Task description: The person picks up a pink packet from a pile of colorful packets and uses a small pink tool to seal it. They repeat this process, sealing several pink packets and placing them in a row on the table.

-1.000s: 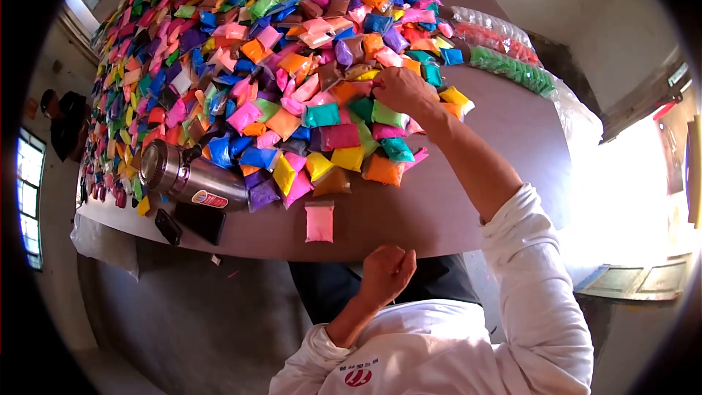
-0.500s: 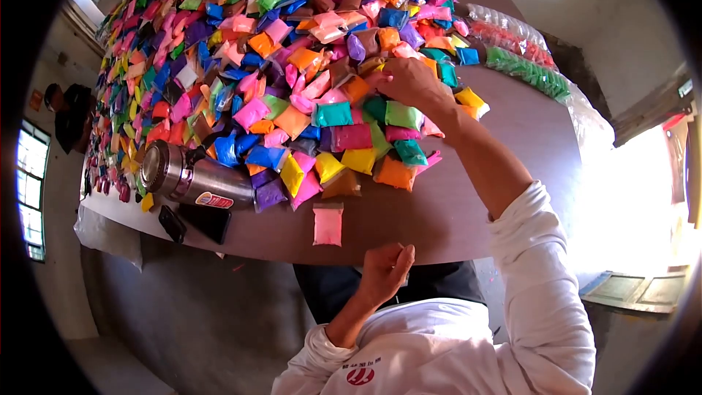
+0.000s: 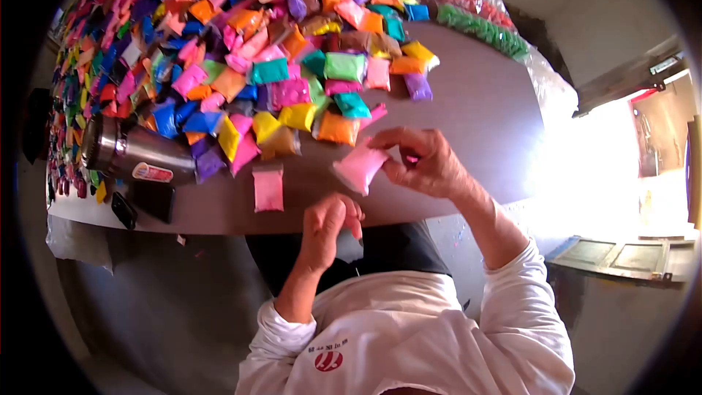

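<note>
My right hand (image 3: 424,164) is closed in a pinch on a pale pink pouch (image 3: 360,168), gripping its upper right end and holding it tilted above the near part of the table. Just below and left of that pouch is my left hand (image 3: 327,230), its fingers loosely bent and somewhat apart, with nothing visible in them. Another pale pink pouch (image 3: 268,190) lies flat by itself on the table, left of my left hand. Beyond both hands spreads a large heap of small coloured pouches (image 3: 292,91); an orange one (image 3: 338,128) is close to my right hand.
A steel flask (image 3: 139,150) lies on its side at the left, beside a black phone (image 3: 124,210) and a flat dark object (image 3: 153,201). Plastic bags of green (image 3: 482,33) and red (image 3: 468,4) items line the far right table edge. The table (image 3: 468,124) has a curved near edge.
My right hand has come back from the heap towards me with a pale pink pouch. My left hand has loosened its fingers. The view has shifted, moving the table leftward and up.
</note>
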Motion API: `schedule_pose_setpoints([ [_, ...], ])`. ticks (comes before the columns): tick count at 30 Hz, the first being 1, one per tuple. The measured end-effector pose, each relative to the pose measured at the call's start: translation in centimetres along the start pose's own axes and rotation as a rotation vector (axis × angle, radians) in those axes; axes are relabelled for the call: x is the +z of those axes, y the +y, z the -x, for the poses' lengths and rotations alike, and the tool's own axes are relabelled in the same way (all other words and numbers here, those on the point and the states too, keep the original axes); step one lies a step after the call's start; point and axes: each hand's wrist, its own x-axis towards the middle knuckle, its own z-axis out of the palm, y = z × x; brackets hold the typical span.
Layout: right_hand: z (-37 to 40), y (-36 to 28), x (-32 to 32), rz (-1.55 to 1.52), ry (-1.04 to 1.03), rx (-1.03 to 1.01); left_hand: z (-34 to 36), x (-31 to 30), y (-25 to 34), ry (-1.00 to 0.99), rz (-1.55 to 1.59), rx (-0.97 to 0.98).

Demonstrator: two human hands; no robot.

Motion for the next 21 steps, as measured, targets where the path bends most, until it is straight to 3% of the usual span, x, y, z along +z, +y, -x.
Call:
schedule_pose_setpoints([
  [1, 1.3, -0.1, 0.9, 0.004, 0.005, 0.013, 0.1, 0.3, 0.4, 0.008, 0.124, -0.010],
  [5, 4.8, 0.5, 4.2, -0.148, 0.073, 0.092, 0.0, 0.1, 0.9, -0.030, 0.052, -0.056],
  [7, 5.4, 0.0, 5.0, -0.086, 0.174, 0.007, -0.1, 0.3, 1.2, -0.034, -0.094, -0.011],
  [9, 6.0, -0.3, 5.0, -0.128, 0.148, 0.092, 0.1, 1.0, 1.4, -0.001, -0.075, -0.022],
  [11, 6.2, 0.3, 5.2, -0.361, 0.262, 0.300, 0.4, 1.1, 0.7, 0.078, -0.052, -0.014],
  [12, 6.5, 0.6, 4.2, -0.350, 0.182, 0.431, 0.6, 1.3, 0.6, 0.073, -0.128, 0.007],
  [13, 6.7, 0.5, 3.7, -0.351, 0.179, 0.429, 0.9, 1.6, 0.6, 0.077, -0.129, 0.008],
  [15, 7.2, 0.0, 2.8, -0.643, 0.140, 0.621, 1.7, 2.4, 0.4, 0.145, -0.239, 0.055],
  [21, 9.2, 1.1, 2.0, -0.575, -0.080, 0.474, 4.1, 3.4, -1.8, 0.135, -0.082, -0.110],
])
